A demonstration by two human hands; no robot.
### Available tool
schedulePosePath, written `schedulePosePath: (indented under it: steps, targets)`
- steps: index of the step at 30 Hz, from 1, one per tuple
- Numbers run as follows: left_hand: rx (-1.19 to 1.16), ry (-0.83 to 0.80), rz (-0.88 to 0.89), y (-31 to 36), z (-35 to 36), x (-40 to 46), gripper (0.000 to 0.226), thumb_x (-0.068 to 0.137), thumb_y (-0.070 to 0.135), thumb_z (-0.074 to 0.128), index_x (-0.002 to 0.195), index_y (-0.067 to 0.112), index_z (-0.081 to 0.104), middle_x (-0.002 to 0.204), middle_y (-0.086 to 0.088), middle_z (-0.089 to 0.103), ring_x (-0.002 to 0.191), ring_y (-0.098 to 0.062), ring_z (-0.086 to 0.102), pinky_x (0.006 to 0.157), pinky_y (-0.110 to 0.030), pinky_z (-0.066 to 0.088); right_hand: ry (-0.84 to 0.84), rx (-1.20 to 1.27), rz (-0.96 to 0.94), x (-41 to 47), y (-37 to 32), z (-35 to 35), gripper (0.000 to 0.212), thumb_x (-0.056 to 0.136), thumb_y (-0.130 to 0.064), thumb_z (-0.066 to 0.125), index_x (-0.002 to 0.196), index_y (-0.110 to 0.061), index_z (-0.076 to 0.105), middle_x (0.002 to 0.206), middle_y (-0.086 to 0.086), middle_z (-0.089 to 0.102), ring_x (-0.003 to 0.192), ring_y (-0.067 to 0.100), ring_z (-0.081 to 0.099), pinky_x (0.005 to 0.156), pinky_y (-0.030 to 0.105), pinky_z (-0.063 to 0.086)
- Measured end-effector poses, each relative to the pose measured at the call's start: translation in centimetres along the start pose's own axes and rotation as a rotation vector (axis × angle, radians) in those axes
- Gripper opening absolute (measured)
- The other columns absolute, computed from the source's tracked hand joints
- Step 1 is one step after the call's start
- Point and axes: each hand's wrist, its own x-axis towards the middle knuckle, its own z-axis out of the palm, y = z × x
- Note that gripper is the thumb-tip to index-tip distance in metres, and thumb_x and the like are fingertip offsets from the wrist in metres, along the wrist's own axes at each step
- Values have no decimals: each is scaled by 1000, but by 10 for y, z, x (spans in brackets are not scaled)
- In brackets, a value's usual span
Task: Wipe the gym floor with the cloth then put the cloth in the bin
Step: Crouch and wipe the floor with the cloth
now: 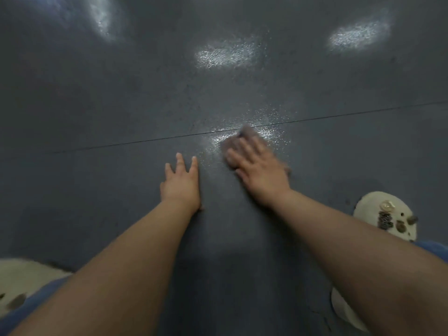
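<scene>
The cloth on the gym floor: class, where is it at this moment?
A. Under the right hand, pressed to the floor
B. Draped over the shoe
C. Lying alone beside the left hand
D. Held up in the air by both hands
A: the cloth lies flat under the right hand, whose spread fingers press it on the floor by the seam line.
</scene>
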Motion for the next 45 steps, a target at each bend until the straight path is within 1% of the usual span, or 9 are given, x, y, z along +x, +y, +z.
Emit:
schedulePosePath:
  steps: [3,8,14,21,24,28,33,41,45]
  targets:
    - [34,-8,31,-1,-3,3,119,74,37,79,151,22,-11,157,-11,-17,144,-40,-1,108,-48,33,53,21,445,8,28,-17,53,100,-41,30,151,-32,17,160,5,3,146,32,-5,116,46,2]
    - [58,-27,87,-11,-4,9,115,76,32,78,151,22,-9,157,-14,-15,143,-43,4,110,-52,29,84,159,774,41,22,-32,54,101,-37,29,151,-30,12,160,3,-2,145,36,-8,115,54,-2]
    - [-132,0,142,-26,3,9,96,86,4,62,151,18,-8,158,-5,-16,146,-32,-3,116,-45,21,-51,36,313,70,-56,-22,55,101,-37,28,152,-29,7,160,4,-5,145,35,-10,116,50,-1]
    - [-97,116,-34,-73,14,-16,93,89,11,62,151,15,-7,157,-12,-17,146,-29,-4,117,-36,11,-185,-21,-303,33,-108,6,60,93,-47,18,149,-30,24,159,3,12,146,32,4,116,48,4]
    - [-102,65,-145,-89,22,-21,100,86,8,65,151,17,-10,154,-17,-23,145,-33,-9,117,-40,9,-63,-36,-201,32,-76,4,62,90,-49,17,146,-29,34,156,5,25,145,32,13,115,45,5]
    - [-85,5,-241,-109,28,-22,112,80,19,75,150,16,-12,152,-24,-24,144,-39,-10,117,-43,7,29,19,349,40,-54,-8,55,100,-40,31,151,-30,15,160,3,0,146,29,-8,115,49,-2]
    - [-105,-19,-232,-121,30,-23,125,71,37,81,150,19,-13,155,-21,-16,145,-37,-7,116,-48,4,28,104,557,68,-102,-5,59,100,-33,32,152,-23,8,160,8,-4,145,35,-9,116,51,-3]
    - [-177,139,-133,-155,25,-23,104,79,23,75,151,12,1,156,-5,13,140,-26,22,108,-37,30,-139,24,-112,49,-200,27,59,98,-36,32,152,-28,11,160,3,-2,146,31,-10,116,47,-6]
    - [-78,178,-94,-178,17,-14,87,87,11,62,151,14,3,154,-8,15,136,-27,27,106,-38,33,-132,17,-331,37,-185,32,57,89,-40,27,141,-24,44,151,6,36,140,34,27,111,47,14]
